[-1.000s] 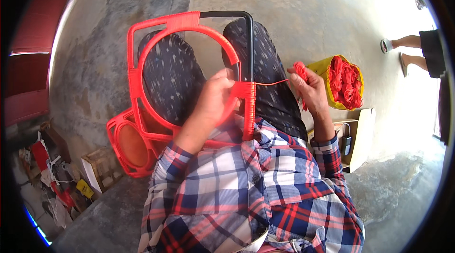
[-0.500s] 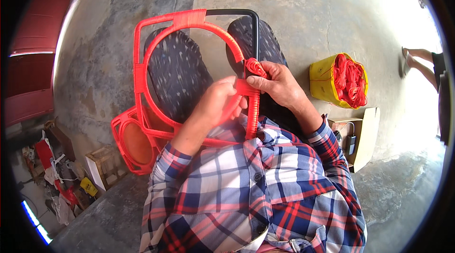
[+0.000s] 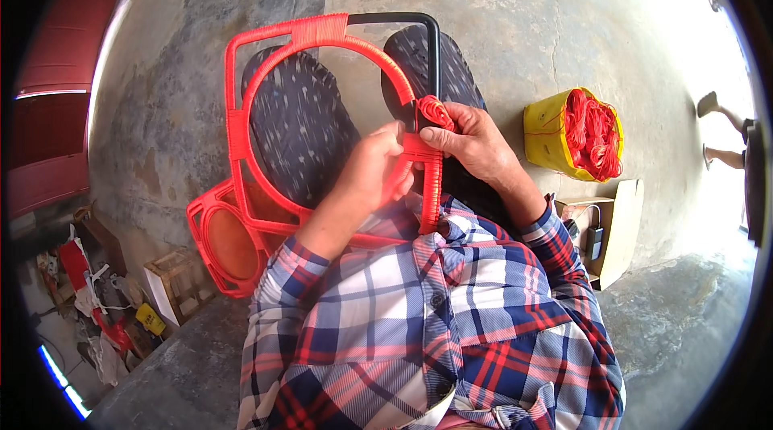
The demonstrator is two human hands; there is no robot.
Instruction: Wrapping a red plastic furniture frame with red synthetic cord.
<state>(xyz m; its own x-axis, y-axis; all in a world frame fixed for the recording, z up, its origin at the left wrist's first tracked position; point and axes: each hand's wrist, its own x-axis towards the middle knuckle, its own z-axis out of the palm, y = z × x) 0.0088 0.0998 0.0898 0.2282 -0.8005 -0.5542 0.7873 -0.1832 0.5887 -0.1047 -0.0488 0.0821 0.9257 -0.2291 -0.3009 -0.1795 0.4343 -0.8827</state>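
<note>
A square frame point(image 3: 235, 131) with a round ring inside lies across my lap, mostly wrapped in red cord. Its upper right corner point(image 3: 427, 22) is bare black tube. My left hand point(image 3: 366, 168) is closed at the inner side of the wrapped joint point(image 3: 416, 146) between ring and frame; its fingertips are partly hidden. From the other side my right hand point(image 3: 477, 144) grips a small looped bundle of red cord point(image 3: 435, 112), its thumb pressed against the joint. The wrapping below this joint runs down the frame's right side.
A yellow bucket point(image 3: 543, 132) full of red cord stands to the right, with an opened cardboard box point(image 3: 620, 237) below it. Another red wrapped frame point(image 3: 205, 245) leans at my left by a wooden crate point(image 3: 181, 279). Another person's legs point(image 3: 725, 140) show at far right.
My left hand has shifted slightly up along the joint, while my right hand keeps its hold. The person at far right has moved their legs.
</note>
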